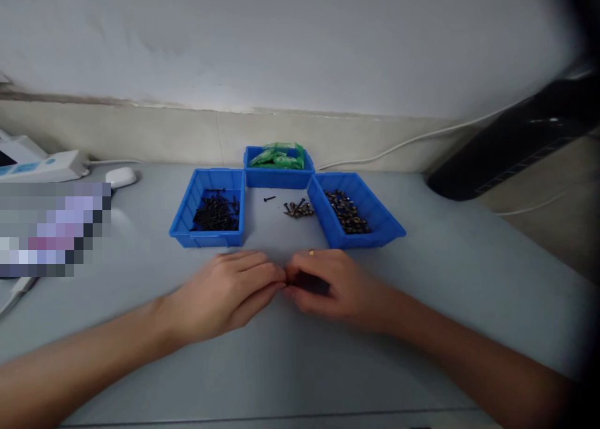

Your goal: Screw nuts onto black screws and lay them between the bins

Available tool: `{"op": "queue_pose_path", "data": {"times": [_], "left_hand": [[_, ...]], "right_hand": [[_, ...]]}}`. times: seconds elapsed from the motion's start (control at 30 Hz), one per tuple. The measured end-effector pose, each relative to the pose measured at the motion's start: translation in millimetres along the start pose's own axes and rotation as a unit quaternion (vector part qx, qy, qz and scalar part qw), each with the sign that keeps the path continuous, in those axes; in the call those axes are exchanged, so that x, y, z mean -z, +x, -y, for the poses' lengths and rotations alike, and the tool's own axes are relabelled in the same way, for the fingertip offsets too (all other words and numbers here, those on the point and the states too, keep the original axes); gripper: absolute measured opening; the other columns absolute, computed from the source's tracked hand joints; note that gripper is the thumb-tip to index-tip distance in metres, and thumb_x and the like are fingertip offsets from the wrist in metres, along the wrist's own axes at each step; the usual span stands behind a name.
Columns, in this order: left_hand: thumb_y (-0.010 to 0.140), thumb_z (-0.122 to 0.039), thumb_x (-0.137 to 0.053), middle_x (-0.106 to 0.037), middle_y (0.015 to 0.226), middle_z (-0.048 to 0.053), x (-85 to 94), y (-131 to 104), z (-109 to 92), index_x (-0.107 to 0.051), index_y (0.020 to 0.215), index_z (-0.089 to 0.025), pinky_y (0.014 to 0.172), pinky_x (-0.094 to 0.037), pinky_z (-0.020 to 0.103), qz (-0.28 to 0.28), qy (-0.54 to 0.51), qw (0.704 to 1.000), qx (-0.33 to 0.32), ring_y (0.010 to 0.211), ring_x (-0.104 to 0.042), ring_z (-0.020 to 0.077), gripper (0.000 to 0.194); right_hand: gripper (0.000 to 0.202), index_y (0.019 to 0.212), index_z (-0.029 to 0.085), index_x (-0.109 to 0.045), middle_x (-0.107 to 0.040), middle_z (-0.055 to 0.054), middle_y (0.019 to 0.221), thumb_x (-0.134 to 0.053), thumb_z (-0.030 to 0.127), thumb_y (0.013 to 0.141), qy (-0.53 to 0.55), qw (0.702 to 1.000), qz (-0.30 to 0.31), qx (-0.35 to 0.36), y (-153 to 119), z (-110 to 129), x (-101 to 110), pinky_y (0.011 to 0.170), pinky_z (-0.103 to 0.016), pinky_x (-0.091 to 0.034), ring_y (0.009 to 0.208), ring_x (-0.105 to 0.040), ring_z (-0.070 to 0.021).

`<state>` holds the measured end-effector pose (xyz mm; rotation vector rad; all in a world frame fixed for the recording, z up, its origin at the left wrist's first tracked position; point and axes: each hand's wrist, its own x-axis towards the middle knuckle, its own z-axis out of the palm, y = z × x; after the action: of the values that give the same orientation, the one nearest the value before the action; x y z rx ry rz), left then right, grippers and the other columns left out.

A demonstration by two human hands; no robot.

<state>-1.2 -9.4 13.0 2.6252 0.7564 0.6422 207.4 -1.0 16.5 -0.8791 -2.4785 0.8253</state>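
Observation:
My left hand (234,285) and my right hand (337,285) meet over the grey table, their fingertips pinched together. Whatever lies between the fingertips is too small and hidden to make out. Just beyond them, dark screws (215,213) fill part of the left blue bin (206,240). Small shiny metal pieces (347,213), perhaps nuts, lie in the right blue bin (330,229). Between the bins sit a small pile of screws and metal pieces (299,209) and one loose dark screw (269,199).
A third blue bin (280,179) holding green plastic packets (279,158) stands at the back by the wall. Leftward are a blurred-out device (51,229), a white rounded object (120,177) and a power strip (51,165). A black cylinder (506,138) leans at right.

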Motion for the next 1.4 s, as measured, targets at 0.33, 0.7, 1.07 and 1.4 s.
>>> {"op": "queue_pose_path", "data": {"times": [0.33,0.7,1.07,1.4], "left_hand": [[0.094,-0.021,-0.038,-0.058,0.078,0.003,-3.0,-1.0,0.5,-0.056,0.091,-0.015,0.062,-0.044,0.026,0.009,-0.024,0.999,0.023,0.069,-0.056,0.0146,0.019],[0.091,-0.019,-0.041,-0.055,0.072,0.000,-3.8,-3.1,4.0,-0.052,0.087,-0.018,0.055,-0.041,0.024,-0.017,-0.045,0.995,0.091,0.061,-0.053,0.0124,0.012],[0.091,-0.021,-0.045,-0.052,0.071,0.000,-4.5,-1.5,4.4,-0.054,0.083,-0.015,0.058,-0.038,0.023,0.003,-0.032,0.998,0.056,0.064,-0.050,0.0119,0.014],[0.095,-0.021,-0.037,-0.053,0.072,0.001,-1.1,-0.5,2.9,-0.058,0.086,-0.015,0.057,-0.038,0.023,0.003,-0.011,1.000,0.016,0.063,-0.051,0.0127,0.024]], "right_hand": [[0.005,0.075,0.018,-0.050,-0.053,0.003,0.067,-0.053,0.014,0.076,0.009,0.999,0.002,-0.048,0.1,2.3,-1.7,0.055,-0.022,-0.034,0.060,-0.048,-0.0102],[0.008,0.087,0.018,-0.058,-0.061,0.002,0.075,-0.061,0.020,0.080,0.058,0.997,-0.013,-0.048,0.1,3.2,7.2,0.063,-0.021,-0.043,0.066,-0.055,-0.0100],[0.005,0.081,0.017,-0.058,-0.058,0.006,0.065,-0.058,0.021,0.084,0.024,0.999,-0.029,-0.033,0.6,2.7,3.6,0.053,-0.017,-0.035,0.055,-0.050,-0.0061],[0.009,0.086,0.018,-0.056,-0.061,0.002,0.074,-0.059,0.025,0.083,-0.022,0.999,-0.040,-0.017,-2.4,0.4,1.4,0.062,-0.021,-0.041,0.066,-0.056,-0.0101]]}}
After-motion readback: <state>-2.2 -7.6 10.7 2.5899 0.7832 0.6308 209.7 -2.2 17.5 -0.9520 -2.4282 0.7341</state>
